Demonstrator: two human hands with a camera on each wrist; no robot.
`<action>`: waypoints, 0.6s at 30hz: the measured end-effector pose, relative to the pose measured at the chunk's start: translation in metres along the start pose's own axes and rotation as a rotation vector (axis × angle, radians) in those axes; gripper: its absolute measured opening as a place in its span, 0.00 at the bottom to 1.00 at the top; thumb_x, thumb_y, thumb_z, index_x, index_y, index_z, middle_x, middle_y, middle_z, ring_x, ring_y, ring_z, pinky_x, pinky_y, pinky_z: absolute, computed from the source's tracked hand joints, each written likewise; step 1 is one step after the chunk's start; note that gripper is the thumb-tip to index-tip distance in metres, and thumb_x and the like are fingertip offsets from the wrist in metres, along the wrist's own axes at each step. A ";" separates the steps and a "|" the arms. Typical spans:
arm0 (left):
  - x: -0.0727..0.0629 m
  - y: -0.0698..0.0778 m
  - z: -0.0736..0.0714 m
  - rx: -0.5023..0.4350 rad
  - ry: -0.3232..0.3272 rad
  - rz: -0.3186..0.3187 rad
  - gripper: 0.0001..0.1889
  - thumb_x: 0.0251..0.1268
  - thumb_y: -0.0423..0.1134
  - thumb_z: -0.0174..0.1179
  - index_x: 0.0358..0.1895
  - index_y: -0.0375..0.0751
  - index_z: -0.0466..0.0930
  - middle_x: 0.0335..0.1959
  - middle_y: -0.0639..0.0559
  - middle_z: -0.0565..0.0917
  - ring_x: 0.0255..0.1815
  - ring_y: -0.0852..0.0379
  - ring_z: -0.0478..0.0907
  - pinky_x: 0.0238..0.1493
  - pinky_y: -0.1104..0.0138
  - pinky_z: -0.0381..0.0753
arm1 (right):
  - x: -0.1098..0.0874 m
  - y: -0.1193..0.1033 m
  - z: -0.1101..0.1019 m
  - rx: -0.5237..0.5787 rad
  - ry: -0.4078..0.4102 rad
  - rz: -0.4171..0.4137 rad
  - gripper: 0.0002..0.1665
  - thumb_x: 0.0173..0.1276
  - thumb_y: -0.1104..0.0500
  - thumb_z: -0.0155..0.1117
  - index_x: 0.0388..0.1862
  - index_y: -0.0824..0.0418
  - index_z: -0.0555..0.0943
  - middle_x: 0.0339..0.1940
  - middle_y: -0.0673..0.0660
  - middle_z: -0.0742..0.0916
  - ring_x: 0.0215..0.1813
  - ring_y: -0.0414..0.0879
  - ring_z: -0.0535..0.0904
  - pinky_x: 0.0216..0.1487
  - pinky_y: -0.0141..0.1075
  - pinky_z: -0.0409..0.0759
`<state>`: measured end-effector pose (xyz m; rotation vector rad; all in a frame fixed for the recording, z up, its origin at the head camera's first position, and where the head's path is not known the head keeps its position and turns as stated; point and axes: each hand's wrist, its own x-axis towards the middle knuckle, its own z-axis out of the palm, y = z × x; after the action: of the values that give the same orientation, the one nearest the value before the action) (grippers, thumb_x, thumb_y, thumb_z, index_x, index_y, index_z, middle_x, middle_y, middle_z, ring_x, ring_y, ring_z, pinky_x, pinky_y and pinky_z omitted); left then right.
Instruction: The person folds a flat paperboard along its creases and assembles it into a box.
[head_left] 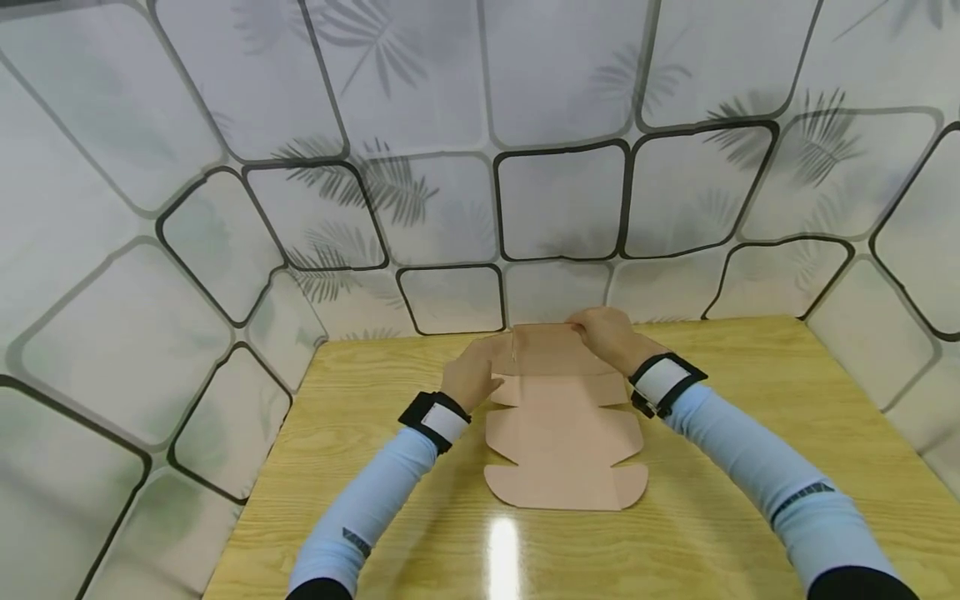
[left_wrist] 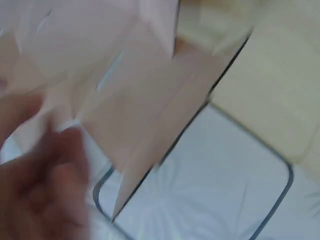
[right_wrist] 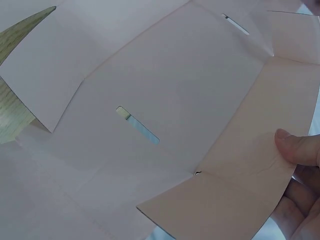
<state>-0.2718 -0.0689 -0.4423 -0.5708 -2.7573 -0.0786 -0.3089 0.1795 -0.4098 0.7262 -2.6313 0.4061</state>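
Note:
A flat, pre-cut cardboard box blank in plain brown lies lengthwise on the table, its side flaps spread. My right hand grips its far right corner. In the right wrist view the thumb presses on the creased end panel, with the fingers behind it. At the far left flap is my left hand, its fingertips over the cardboard. The left wrist view is blurred and shows the left hand with thumb and fingers apart beside the folded flaps.
The wood-grain table extends on both sides of the blank. Behind it and at the sides stand pale curtains with dark outlined squares and leaf prints. Two slots, one of them a narrow slit, pierce the cardboard.

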 end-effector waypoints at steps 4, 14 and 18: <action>-0.014 0.001 0.023 -0.074 -0.219 -0.125 0.25 0.50 0.54 0.73 0.42 0.39 0.78 0.24 0.50 0.80 0.17 0.57 0.75 0.22 0.60 0.81 | -0.001 -0.001 0.002 0.013 -0.013 0.000 0.08 0.63 0.67 0.66 0.40 0.66 0.87 0.37 0.63 0.89 0.39 0.57 0.86 0.41 0.47 0.84; 0.001 0.003 0.068 -0.112 -0.364 0.029 0.29 0.59 0.66 0.59 0.16 0.44 0.80 0.12 0.56 0.75 0.13 0.61 0.71 0.14 0.67 0.72 | -0.006 -0.001 0.010 0.010 -0.016 0.002 0.09 0.63 0.67 0.65 0.41 0.66 0.87 0.38 0.63 0.89 0.40 0.57 0.86 0.41 0.47 0.84; -0.003 0.030 0.042 -0.041 -0.493 0.071 0.26 0.58 0.59 0.64 0.39 0.36 0.86 0.26 0.53 0.85 0.23 0.58 0.80 0.26 0.65 0.80 | -0.010 -0.006 0.011 0.004 -0.014 0.025 0.09 0.63 0.67 0.65 0.42 0.66 0.87 0.38 0.63 0.89 0.40 0.57 0.86 0.42 0.48 0.84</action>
<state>-0.2701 -0.0371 -0.4830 -0.7883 -3.2108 0.0269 -0.3009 0.1750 -0.4232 0.7007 -2.6553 0.4151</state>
